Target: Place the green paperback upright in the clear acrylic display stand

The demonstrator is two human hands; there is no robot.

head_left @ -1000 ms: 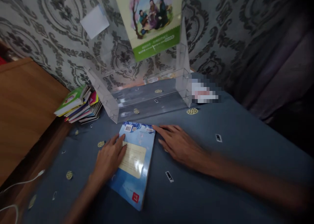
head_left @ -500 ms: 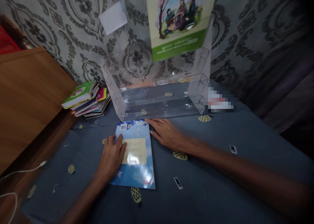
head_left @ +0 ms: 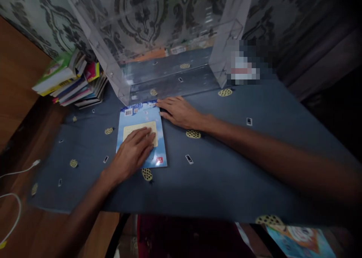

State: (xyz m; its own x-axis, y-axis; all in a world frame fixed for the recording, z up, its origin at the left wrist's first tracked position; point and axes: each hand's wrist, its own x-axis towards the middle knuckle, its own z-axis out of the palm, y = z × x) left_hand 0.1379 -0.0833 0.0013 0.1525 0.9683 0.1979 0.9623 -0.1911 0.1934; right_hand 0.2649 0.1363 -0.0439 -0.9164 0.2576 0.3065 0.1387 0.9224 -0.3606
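Observation:
A blue book (head_left: pixel 160 152) lies flat on the dark blue tablecloth, its cover showing a barcode, a pale yellow text panel and a small red mark. Across the panel and the lower left of the cover rests my left hand (head_left: pixel 134 148), palm down with fingers stretched out. My right hand (head_left: pixel 178 110) is at the book's upper right corner; its fingertips touch the top edge while the thumb sits by the right side. Both hands are open, and neither grips the book. Part of the cover is hidden under the left hand.
Just behind the book stands a clear acrylic rack (head_left: pixel 172 79). To the left is a leaning stack of books (head_left: pixel 76 79). A blurred-out item (head_left: pixel 243 67) lies right of the rack. A white cable (head_left: pixel 19 171) hangs at left, and another colourful cover (head_left: pixel 302 239) shows below the table's front edge.
My view has tipped downward, bringing the table's front edge into sight. My left hand has slid from the book's left edge onto its middle. The right hand stays at the upper right corner.

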